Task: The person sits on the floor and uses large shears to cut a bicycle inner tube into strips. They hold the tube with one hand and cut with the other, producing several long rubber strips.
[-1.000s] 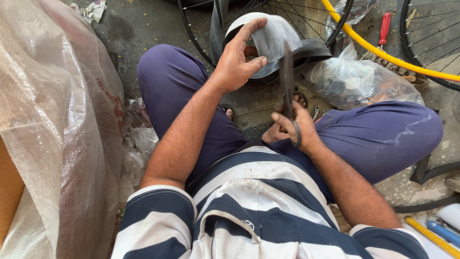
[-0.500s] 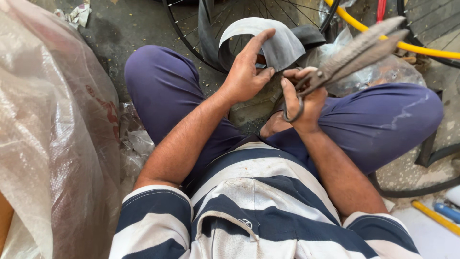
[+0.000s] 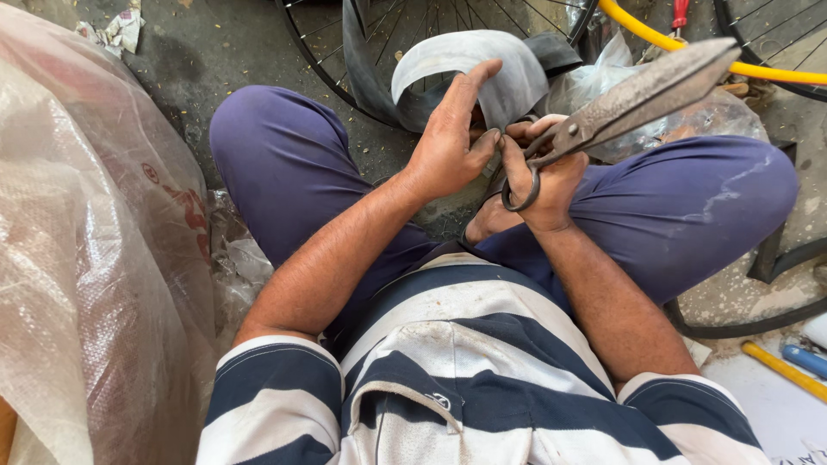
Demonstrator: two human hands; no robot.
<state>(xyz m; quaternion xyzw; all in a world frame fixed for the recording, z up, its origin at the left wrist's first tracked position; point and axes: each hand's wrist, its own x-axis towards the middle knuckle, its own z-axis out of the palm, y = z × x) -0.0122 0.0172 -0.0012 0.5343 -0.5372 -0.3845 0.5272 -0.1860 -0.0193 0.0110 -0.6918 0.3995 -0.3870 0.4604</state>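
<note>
Shears, large and rusty, are lying across the right hand, blades pointing up and to the right above the right knee. Head view: the right hand is curling closed around the looped handles, wrist bent, forearm running back toward the striped shirt. The left hand is reaching forward over the lap, forearm extended, fingers raised and partly spread, thumb and fingertips touching a curled grey rubber strip. The strip is arching in front of a spoked bicycle wheel. A plastic sack is sitting at left.
</note>
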